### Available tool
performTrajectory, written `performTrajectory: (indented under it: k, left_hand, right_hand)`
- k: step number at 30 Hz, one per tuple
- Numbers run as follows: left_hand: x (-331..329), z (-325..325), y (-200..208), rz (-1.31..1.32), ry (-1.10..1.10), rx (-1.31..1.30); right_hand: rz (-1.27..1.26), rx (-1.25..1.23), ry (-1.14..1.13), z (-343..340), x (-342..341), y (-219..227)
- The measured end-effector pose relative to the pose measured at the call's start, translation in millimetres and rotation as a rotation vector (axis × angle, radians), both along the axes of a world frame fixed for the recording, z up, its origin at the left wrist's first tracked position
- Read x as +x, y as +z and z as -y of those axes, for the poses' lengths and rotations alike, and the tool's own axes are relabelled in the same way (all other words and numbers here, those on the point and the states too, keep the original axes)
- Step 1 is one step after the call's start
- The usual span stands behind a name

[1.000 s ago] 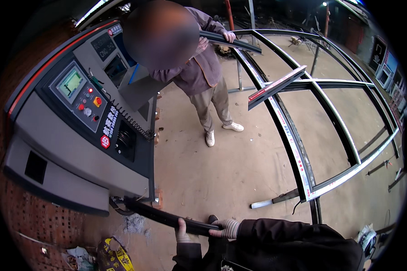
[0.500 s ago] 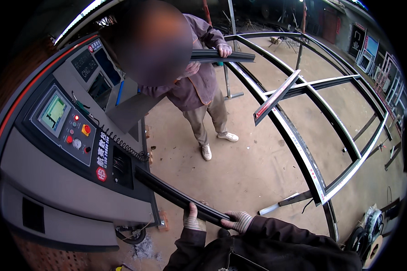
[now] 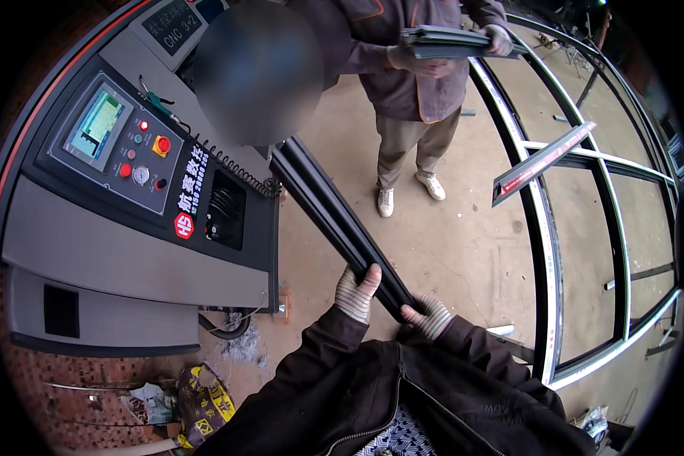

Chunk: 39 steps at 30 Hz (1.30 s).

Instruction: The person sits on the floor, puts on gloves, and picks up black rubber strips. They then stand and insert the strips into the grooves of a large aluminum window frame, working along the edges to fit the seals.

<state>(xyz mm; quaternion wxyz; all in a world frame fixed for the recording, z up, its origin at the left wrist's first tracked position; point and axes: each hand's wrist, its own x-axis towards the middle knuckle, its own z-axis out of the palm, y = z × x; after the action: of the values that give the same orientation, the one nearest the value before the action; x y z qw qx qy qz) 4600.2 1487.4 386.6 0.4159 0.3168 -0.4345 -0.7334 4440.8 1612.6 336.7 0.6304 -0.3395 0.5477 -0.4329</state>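
Observation:
A long dark grooved metal profile (image 3: 334, 216) runs slantwise from beside the machine toward my body. My left hand (image 3: 355, 295), in a striped knit glove, is closed around it near its close end, the thumb on top. Right at that end my right hand (image 3: 430, 315), in the same kind of glove, grips the profile too, its fingers partly hidden underneath. The profile's far end stands free of the machine's side, close to a coiled black hose (image 3: 235, 171).
On the left stands a grey machine (image 3: 129, 251) with a control panel (image 3: 114, 144) and an air gun (image 3: 156, 99). Across from me a person (image 3: 410, 91) holds dark profiles (image 3: 448, 42). A large metal frame (image 3: 547, 281) fills the right, with a short profile (image 3: 543, 163) across it.
The far end of my profile has come away from the machine's opening, and the profile now slants more steeply. My view has shifted, and the other person appears further right.

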Motion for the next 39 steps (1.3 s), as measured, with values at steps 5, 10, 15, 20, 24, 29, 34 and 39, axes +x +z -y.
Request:
performTrajectory:
  k: [5, 10, 15, 20, 24, 29, 34, 39]
  left_hand:
    - [-39.9, 25.2, 9.6, 0.026, -0.032, -0.041]
    - [-69.0, 42.4, 15.8, 0.050, -0.138, -0.069]
    - [-93.8, 60.4, 24.7, 0.062, -0.356, -0.046]
    - [-108.4, 91.1, 24.7, 0.048, -0.550, -0.087]
    - [-113.3, 114.9, 19.8, 0.038, -0.674, -0.089]
    - [-102.9, 143.4, 19.5, 0.047, -0.751, -0.112]
    - [-91.0, 165.1, 10.4, 0.043, -0.755, -0.101]
    - [-82.8, 170.3, 11.3, 0.042, -0.693, -0.024]
  right_hand:
    - [-0.012, -0.055, 0.021, 31.3, -35.6, 4.9]
    - [0.006, 0.094, 0.007, 45.0, -57.6, 12.5]
    - [0.069, 0.121, -0.146, 49.5, -61.2, 12.4]
    - [0.102, -0.059, -0.347, 57.6, -53.8, 10.1]
    - [0.098, -0.077, -0.500, 63.7, -38.2, 5.0]
    - [0.099, -0.050, -0.586, 85.8, -18.2, 1.2]
    - [0.078, -0.089, -0.653, 107.9, -0.6, 6.5]
    - [0.059, -0.043, -0.691, 110.5, 9.3, 10.5]
